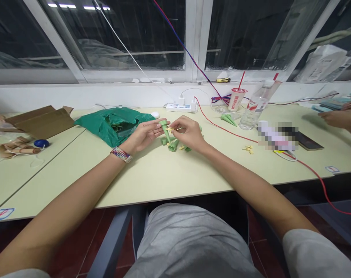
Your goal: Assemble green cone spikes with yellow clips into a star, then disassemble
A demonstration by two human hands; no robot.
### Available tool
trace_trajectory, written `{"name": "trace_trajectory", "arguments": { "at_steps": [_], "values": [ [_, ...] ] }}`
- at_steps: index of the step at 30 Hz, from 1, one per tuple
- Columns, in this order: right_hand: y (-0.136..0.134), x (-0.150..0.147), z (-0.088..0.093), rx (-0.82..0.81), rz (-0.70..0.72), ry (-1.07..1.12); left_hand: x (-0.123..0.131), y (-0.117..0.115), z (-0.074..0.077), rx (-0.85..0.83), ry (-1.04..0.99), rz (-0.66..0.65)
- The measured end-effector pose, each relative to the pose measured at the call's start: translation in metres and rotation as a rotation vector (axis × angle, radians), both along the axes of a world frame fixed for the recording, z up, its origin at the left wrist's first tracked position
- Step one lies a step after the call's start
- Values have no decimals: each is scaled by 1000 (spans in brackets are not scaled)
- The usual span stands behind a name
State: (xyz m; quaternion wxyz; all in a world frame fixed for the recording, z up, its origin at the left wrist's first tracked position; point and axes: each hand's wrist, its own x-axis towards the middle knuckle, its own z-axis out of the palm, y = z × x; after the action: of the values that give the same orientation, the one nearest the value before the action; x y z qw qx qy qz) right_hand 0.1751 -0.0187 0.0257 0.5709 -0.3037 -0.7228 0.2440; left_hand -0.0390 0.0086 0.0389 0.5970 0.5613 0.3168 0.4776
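My left hand (pixel 148 135), with a beaded bracelet at the wrist, holds a green plastic cone (pixel 165 128) between thumb and fingers, its wide end up. Close against the cone, my right hand (pixel 189 133) pinches a small yellow plastic piece (pixel 169 129). Whether the piece touches the cone I cannot tell. Below my hands, more green cones (pixel 172 146) lie on the table, with small yellow pieces (pixel 181 147) among them. To the right lies a small group of yellow pieces (pixel 247 149). Further green cones (pixel 229 119) rest near the wall.
A torn green bag (pixel 114 119) lies behind my left hand. Along the wall are a power strip (pixel 181 107), a paper cup (pixel 237 99) and a water bottle (pixel 256 106). A red cable (pixel 221 128) crosses the table. At the far right are another person's hands (pixel 345 116).
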Motion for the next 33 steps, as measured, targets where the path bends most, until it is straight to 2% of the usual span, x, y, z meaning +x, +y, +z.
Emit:
{"name": "trace_trajectory", "arguments": {
  "at_steps": [8, 16, 24, 29, 33],
  "values": [
    [-4, 4, -2, 58, -57, -30, 3, -4, 0, 15, 14, -5],
    [-2, 2, -3, 62, -46, 10, 7, -9, 1, 4, -8, -48],
    [-5, 3, -4, 67, -19, 15, 6, -6, -4, -6, -58, -104],
    [-3, 4, -2, -29, 3, 51, 6, -6, -4, -3, -65, -104],
    [3, 5, -3, -283, 125, 232, 7, -8, -3, 21, -41, -91]
  ]
}}
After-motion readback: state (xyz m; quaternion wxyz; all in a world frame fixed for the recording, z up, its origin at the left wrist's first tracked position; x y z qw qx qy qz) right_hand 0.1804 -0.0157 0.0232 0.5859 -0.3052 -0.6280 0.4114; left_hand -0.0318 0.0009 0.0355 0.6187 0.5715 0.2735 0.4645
